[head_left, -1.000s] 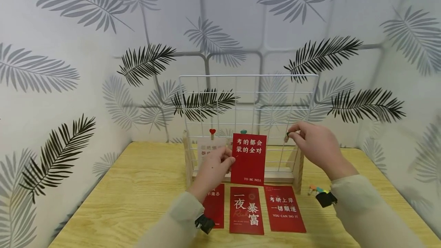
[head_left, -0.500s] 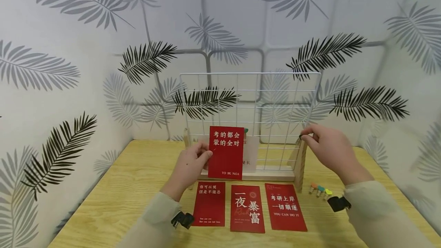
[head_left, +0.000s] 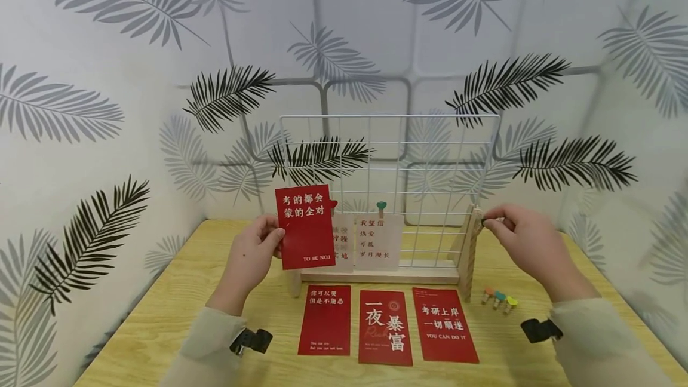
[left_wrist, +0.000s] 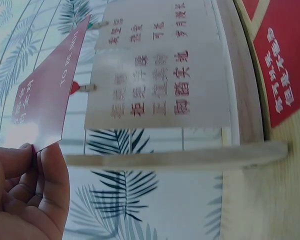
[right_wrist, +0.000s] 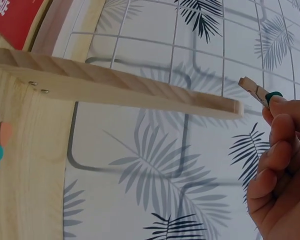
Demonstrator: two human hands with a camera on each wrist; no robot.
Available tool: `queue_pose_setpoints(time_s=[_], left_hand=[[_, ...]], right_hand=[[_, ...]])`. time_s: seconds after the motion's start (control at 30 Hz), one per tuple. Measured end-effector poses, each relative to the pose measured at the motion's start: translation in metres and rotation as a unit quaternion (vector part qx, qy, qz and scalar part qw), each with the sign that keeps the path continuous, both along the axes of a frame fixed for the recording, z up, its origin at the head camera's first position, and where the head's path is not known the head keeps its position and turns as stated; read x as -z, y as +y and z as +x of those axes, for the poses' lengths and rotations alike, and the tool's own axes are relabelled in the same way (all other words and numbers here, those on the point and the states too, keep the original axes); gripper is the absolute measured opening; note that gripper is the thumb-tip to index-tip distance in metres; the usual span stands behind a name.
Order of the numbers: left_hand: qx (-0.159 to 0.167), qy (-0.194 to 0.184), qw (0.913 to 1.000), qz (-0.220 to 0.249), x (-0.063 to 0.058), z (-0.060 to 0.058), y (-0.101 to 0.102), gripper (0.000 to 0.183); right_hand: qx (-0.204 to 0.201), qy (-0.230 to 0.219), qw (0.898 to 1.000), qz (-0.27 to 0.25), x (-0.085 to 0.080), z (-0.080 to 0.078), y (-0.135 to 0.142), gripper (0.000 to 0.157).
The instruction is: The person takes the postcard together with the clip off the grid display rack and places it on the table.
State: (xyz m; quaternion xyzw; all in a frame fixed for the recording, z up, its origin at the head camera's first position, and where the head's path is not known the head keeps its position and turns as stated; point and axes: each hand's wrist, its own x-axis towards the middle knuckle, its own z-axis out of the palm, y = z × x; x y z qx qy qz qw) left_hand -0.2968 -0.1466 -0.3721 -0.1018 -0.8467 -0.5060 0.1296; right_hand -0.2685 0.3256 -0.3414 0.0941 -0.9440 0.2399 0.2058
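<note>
My left hand (head_left: 252,252) pinches a red card (head_left: 306,229) with white lettering by its left edge, upright in front of the left part of a white wire grid stand (head_left: 424,196). Two pale cards hang on the grid: one under a teal heart clip, the lettered card (head_left: 378,243), and one under a red heart clip (left_wrist: 76,87), partly behind the red card in the head view. Beside the stand's right wooden leg (head_left: 469,255), my right hand (head_left: 529,246) pinches a small wooden clothespin (right_wrist: 255,91) with a dark green top, held by that top.
Three red cards lie in a row before the stand: a left card (head_left: 325,321), a middle card (head_left: 384,345) and a right card (head_left: 445,339). Several heart-topped clothespins (head_left: 500,298) lie on the wooden table (head_left: 177,309) to the right. A leaf-patterned wall covering stands behind.
My left hand has carried the red card leftward, uncovering the pale card under the teal clip. My right hand has moved right, from in front of the grid to beside its leg, still pinching the clothespin.
</note>
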Motion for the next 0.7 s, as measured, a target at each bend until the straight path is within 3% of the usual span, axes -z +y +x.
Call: queue_pose_setpoints(time_s=[0.17, 0.43, 0.7], left_hand=[[-0.014, -0.010, 0.9998, 0.005, 0.008, -0.002, -0.020, 0.020], [-0.040, -0.038, 0.9985, -0.009, 0.018, -0.008, -0.051, 0.021], [-0.053, -0.065, 0.9965, -0.005, 0.025, -0.013, -0.076, 0.030]], right_hand=[[0.008, -0.002, 1.000, -0.007, 0.010, 0.003, 0.013, 0.024], [0.022, -0.050, 0.998, -0.009, 0.022, 0.012, 0.031, 0.031], [0.016, -0.076, 0.997, -0.002, 0.035, 0.014, 0.046, 0.026]])
